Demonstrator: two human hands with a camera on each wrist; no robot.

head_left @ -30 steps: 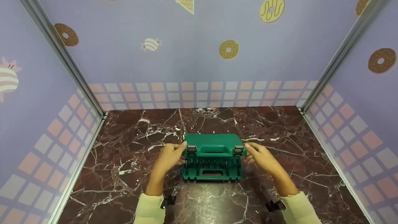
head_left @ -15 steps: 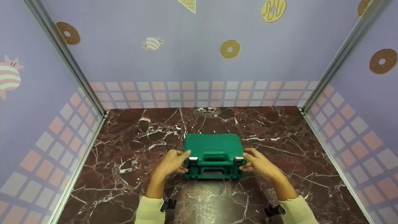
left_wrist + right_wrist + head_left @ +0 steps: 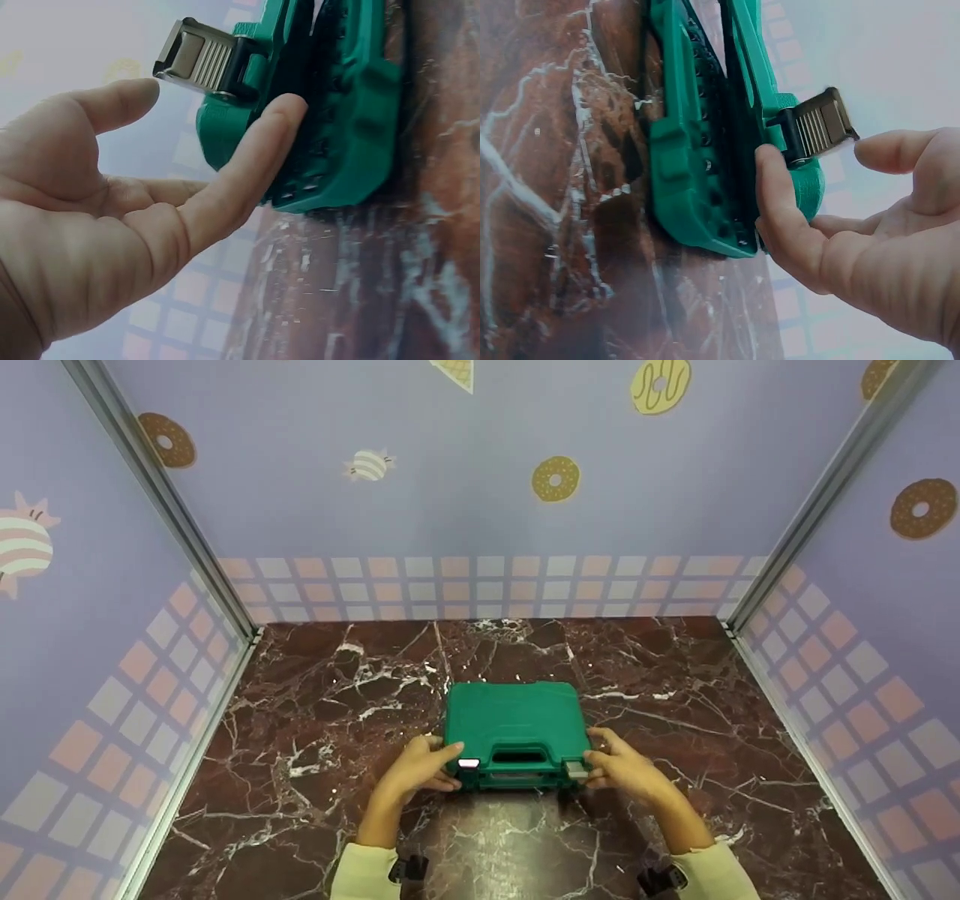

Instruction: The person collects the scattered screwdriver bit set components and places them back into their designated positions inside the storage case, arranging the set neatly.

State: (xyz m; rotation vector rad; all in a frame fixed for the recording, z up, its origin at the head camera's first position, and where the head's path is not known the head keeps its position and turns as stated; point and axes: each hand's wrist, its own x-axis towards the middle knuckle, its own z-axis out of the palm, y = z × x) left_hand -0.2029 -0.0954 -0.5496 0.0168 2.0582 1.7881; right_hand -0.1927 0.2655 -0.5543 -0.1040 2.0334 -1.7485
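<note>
A green plastic tool case (image 3: 514, 720) lies on the marble table (image 3: 337, 675), handle side toward me. Its lid is down almost flat; the wrist views show a narrow gap left between lid (image 3: 262, 45) and base (image 3: 352, 127). My left hand (image 3: 424, 761) is at the front left corner, index finger (image 3: 247, 157) straight against the lid's edge, thumb just off the grey latch (image 3: 196, 58). My right hand (image 3: 611, 765) mirrors it at the front right corner, index finger (image 3: 776, 195) under the other latch (image 3: 821, 124), thumb apart. Both latches stick out, unfastened.
Lilac wall panels with donut and candy prints close in the table on three sides, with metal posts (image 3: 161, 502) (image 3: 814, 502) at the back corners. Bare marble surrounds the case.
The lid has swung down from half raised to nearly flat on the base. Both hands followed its front corners down and toward me.
</note>
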